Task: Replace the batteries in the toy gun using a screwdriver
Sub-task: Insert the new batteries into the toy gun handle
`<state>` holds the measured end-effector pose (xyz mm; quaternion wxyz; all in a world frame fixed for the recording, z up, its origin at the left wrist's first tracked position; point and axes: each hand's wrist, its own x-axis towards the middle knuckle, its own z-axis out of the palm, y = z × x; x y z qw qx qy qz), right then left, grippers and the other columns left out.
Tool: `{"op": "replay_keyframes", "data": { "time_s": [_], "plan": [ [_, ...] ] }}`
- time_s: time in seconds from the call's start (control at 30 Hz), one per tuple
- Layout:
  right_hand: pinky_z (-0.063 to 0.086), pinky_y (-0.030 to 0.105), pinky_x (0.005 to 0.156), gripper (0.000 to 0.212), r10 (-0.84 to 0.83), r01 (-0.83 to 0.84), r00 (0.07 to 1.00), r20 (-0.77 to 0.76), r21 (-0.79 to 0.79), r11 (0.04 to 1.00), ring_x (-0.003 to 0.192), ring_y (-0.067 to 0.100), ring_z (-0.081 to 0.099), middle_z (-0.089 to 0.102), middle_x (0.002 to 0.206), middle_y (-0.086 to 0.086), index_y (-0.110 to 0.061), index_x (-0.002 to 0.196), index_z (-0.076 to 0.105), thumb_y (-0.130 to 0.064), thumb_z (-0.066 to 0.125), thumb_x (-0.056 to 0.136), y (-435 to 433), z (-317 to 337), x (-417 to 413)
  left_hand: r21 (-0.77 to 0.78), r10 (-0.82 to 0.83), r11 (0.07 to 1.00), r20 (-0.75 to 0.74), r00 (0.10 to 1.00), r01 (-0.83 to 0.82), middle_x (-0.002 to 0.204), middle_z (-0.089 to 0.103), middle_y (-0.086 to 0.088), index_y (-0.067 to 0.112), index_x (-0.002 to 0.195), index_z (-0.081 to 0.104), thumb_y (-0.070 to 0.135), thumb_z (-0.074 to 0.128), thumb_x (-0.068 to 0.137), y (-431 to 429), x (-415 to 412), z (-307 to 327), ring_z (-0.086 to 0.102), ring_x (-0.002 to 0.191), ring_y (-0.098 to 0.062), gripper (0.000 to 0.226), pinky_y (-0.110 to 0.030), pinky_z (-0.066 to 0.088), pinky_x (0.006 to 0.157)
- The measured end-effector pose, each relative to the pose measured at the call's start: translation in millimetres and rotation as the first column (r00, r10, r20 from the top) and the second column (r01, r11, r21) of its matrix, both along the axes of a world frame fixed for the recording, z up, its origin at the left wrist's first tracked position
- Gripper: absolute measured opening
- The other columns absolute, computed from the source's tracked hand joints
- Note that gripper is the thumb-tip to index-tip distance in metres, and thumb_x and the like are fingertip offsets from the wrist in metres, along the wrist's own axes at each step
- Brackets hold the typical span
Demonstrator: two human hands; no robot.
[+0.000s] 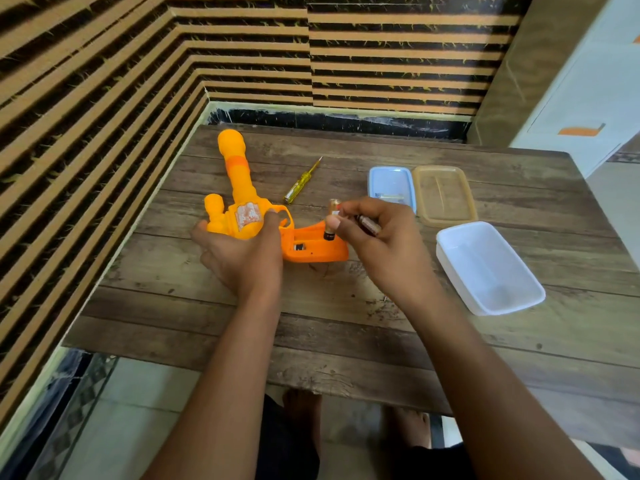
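The orange and yellow toy gun point(239, 188) lies on the wooden table point(346, 306), barrel pointing away from me. My left hand point(242, 251) grips its body near the trigger guard. The grip's battery compartment point(313, 245) is open and faces up. My right hand point(374, 244) pinches a battery point(332, 220) upright, its lower end in the compartment. A second battery point(369, 225) is tucked between the same hand's fingers. A yellow-handled screwdriver point(302, 181) lies on the table beyond the gun, untouched.
A small blue tray point(384, 174) with small parts and a tan lid point(445, 195) lie at the back right. A white plastic container point(488, 268) sits at the right. Striped walls close the left and back sides. My feet show below the table's near edge.
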<state>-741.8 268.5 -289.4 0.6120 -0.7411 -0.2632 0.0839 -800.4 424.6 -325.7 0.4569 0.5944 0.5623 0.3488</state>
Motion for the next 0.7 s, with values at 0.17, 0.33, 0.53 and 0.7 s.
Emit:
{"op": "replay_keyframes", "data": {
  "time_s": [0.17,0.33,0.53,0.7],
  "plan": [
    [0.040,0.015,0.060,0.007,0.038,0.003,0.964,0.262,-0.155,0.988,0.063,0.006,0.058,0.066,0.068,-0.008,-0.018,0.098,0.076,-0.022,0.075,0.091,9,-10,-2,-0.006,0.004,1.000,-0.010,1.000,-0.004,0.132,0.063,-0.014,0.018,0.146,0.041,0.047,0.092,0.066,0,0,0,0.063,0.120,-0.035,0.099,-0.044,0.056,0.091],
    [0.044,0.025,0.067,0.011,0.058,0.003,0.863,0.501,-0.122,0.993,0.075,0.017,0.060,0.068,0.083,0.005,-0.005,0.096,0.067,-0.015,0.063,0.098,1,2,0,-0.001,0.002,1.000,-0.006,1.000,-0.002,0.129,0.064,-0.014,0.017,0.146,0.040,0.048,0.092,0.066,0,-1,2,0.063,0.120,-0.036,0.100,-0.047,0.057,0.091],
    [0.052,0.046,0.068,0.034,0.062,0.050,0.844,0.533,-0.194,0.980,0.081,0.029,0.064,0.062,0.092,0.008,-0.001,0.099,0.060,-0.029,0.040,0.098,-9,7,6,-0.011,-0.001,1.000,0.013,1.000,0.001,0.128,0.064,-0.013,0.018,0.146,0.040,0.049,0.091,0.063,-1,-1,4,0.064,0.117,-0.036,0.102,-0.049,0.059,0.090],
    [0.041,0.034,0.065,0.036,0.140,0.021,0.843,0.519,-0.292,0.956,0.079,0.019,0.055,0.057,0.096,0.002,-0.003,0.101,0.058,-0.030,0.035,0.094,-6,4,6,-0.010,-0.009,1.000,0.014,1.000,0.010,0.125,0.065,-0.013,0.018,0.146,0.040,0.051,0.090,0.061,-2,-1,6,0.064,0.117,-0.036,0.103,-0.051,0.059,0.090]
  ]
}}
